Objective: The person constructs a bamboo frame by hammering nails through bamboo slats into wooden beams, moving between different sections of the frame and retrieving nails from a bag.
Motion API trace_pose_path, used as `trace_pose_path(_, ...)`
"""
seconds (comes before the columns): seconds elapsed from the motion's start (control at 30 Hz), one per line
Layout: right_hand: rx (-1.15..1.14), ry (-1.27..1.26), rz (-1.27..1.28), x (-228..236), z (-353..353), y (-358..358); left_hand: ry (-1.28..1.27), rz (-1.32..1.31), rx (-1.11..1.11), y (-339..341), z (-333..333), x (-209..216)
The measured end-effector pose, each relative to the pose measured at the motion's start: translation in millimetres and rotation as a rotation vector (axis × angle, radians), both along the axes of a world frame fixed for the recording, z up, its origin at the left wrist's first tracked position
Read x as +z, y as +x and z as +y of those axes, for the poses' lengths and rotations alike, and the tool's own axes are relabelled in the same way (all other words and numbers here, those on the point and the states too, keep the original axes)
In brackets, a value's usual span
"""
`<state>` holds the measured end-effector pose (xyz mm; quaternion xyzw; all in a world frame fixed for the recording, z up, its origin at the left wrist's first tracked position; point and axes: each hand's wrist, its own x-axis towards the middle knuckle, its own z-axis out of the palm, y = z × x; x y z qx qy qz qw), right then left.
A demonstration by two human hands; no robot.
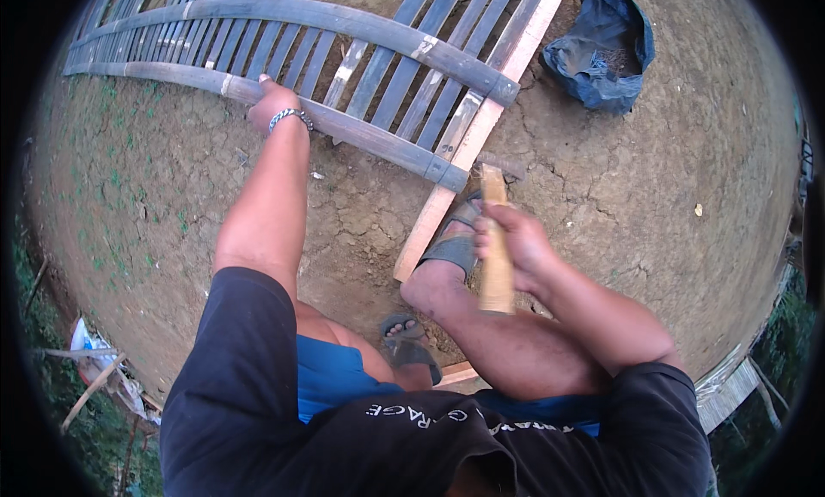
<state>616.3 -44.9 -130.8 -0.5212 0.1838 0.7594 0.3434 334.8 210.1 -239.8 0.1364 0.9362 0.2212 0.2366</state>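
Observation:
My left hand [277, 107] is closed over the near bamboo rail [365, 138] of a long slatted panel, with a chain bracelet on its wrist. Dark bamboo slats [391, 88] run crosswise under this rail and a second, farther rail [369, 24]. At the panel's right end, a pale wooden beam [426, 230] passes beneath both rails. My right hand [520, 246] grips a hammer [497, 278] by its thick light-wood handle. The hammer's head, slightly blurred, is beside the beam and the near rail's end, above the ground.
My sandalled feet stand on cracked bare soil [619, 265], the right one close against the beam. A crumpled dark plastic bag [599, 54], open at the top, lies at the upper right. Sticks and pale sheeting [103, 359] are at the lower left edge.

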Motion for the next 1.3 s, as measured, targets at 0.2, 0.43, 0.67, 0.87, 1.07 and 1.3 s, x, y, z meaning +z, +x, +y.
trace_pose_path(0.2, 0.587, 0.186, -0.496, 16, -33, 44, 0.013, -0.011, 0.032, 4, -5, 1)
trace_pose_path(0.43, 1.191, 1.109, -1.404, 5, -29, 65, 0.055, -0.026, 0.052, 5, -7, 5)
trace_pose_path(0.67, 1.582, 1.267, -1.242, 1, -44, 68, 0.034, -0.011, 0.025, 3, -9, 1)
trace_pose_path(0.87, 1.659, 1.271, -1.294, -16, -46, 73, 0.066, -0.051, 0.031, 5, -9, 8)
trace_pose_path(1.07, 1.281, 1.727, -1.2, -2, -37, 71, 0.032, -0.027, 0.005, 1, -4, 3)
trace_pose_path(1.3, 1.692, 1.167, -1.415, -33, -43, 88, 0.046, -0.075, 0.016, 13, -7, 15)
